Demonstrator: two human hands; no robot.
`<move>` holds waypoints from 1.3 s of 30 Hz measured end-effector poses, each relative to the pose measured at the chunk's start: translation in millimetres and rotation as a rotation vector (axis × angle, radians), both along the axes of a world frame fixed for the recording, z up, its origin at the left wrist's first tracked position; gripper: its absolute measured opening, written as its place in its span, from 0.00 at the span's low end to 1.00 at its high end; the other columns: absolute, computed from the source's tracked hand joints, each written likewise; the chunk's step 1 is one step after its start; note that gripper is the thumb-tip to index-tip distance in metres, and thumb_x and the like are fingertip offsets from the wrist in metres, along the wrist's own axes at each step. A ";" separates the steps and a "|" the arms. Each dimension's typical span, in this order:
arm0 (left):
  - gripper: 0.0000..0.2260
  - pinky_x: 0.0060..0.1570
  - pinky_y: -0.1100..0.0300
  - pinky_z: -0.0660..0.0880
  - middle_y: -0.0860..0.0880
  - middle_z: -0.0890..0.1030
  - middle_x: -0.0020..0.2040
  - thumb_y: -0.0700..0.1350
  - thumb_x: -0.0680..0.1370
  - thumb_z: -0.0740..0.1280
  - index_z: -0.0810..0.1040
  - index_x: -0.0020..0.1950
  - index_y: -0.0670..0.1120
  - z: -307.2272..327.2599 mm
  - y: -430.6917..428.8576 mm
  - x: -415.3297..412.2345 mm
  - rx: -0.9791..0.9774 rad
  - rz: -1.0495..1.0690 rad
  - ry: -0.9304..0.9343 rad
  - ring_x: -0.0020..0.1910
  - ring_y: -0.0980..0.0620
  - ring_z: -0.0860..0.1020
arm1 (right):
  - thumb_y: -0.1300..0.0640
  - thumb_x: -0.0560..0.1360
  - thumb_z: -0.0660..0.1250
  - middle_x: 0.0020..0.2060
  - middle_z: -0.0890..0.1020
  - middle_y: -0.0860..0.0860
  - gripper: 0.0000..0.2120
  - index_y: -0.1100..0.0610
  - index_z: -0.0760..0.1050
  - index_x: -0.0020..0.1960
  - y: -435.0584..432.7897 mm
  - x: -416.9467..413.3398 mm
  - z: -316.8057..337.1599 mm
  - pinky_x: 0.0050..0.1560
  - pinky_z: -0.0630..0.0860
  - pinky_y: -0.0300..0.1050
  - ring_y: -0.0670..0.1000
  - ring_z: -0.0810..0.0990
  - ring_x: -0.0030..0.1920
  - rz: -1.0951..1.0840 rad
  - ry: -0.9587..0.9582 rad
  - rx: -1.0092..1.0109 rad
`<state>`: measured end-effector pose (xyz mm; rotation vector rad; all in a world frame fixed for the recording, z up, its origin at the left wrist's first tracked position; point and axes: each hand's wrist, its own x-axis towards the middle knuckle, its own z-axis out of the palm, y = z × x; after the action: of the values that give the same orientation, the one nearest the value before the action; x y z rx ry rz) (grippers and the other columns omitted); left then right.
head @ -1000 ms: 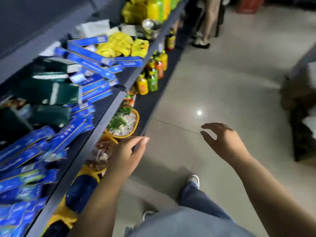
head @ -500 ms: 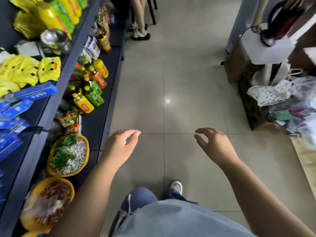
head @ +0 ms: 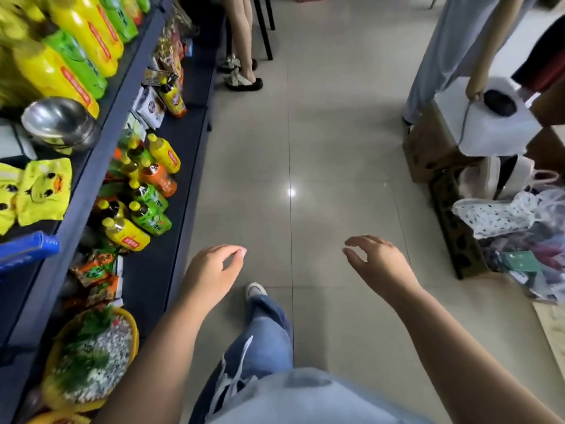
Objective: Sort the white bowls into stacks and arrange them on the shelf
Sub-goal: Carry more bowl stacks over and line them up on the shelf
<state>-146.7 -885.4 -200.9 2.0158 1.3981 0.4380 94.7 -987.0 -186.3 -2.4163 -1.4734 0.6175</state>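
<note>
Head-worn camera over a shop aisle
It looked forward and down, close above the left hand (head: 211, 270) and right hand (head: 379, 264), shelf (head: 91, 175) along the left, floor (head: 336, 148) stretching ahead.

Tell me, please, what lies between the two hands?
In the head view, only bare floor tiles lie between the left hand and the right hand.

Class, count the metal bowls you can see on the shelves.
1. The metal bowl sits on the upper shelf, left, beside the yellow bottles; more may be hidden behind stock.
</note>
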 end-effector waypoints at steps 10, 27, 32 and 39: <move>0.09 0.49 0.61 0.68 0.44 0.82 0.52 0.40 0.77 0.64 0.81 0.53 0.40 35.9 213.8 4.6 0.079 0.039 0.022 0.53 0.45 0.78 | 0.53 0.77 0.62 0.60 0.78 0.51 0.14 0.56 0.76 0.59 220.8 4.4 35.2 0.56 0.66 0.41 0.53 0.73 0.62 0.073 -0.036 0.059; 0.09 0.42 0.75 0.62 0.49 0.82 0.51 0.41 0.77 0.64 0.81 0.53 0.41 80.7 500.6 51.7 0.204 0.294 0.015 0.51 0.54 0.76 | 0.52 0.77 0.61 0.61 0.78 0.49 0.14 0.54 0.75 0.61 592.8 38.3 58.0 0.58 0.66 0.40 0.51 0.72 0.63 0.443 0.042 0.186; 0.10 0.43 0.77 0.64 0.48 0.81 0.52 0.42 0.77 0.64 0.81 0.54 0.41 125.2 573.5 44.2 0.290 0.440 -0.009 0.51 0.55 0.75 | 0.55 0.77 0.62 0.57 0.80 0.54 0.12 0.59 0.77 0.56 714.5 18.9 98.9 0.58 0.70 0.47 0.55 0.75 0.60 0.658 0.063 0.305; 0.16 0.45 0.78 0.63 0.52 0.81 0.47 0.50 0.72 0.60 0.82 0.49 0.42 185.7 647.7 6.9 0.442 0.595 0.007 0.50 0.59 0.73 | 0.56 0.75 0.65 0.51 0.82 0.56 0.12 0.60 0.78 0.55 845.8 -49.4 148.9 0.51 0.74 0.48 0.57 0.78 0.53 0.968 0.167 0.557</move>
<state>-139.8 -237.7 -15.3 1.8811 2.0429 1.0763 45.3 -141.2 -37.4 -1.1323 -2.3034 0.4521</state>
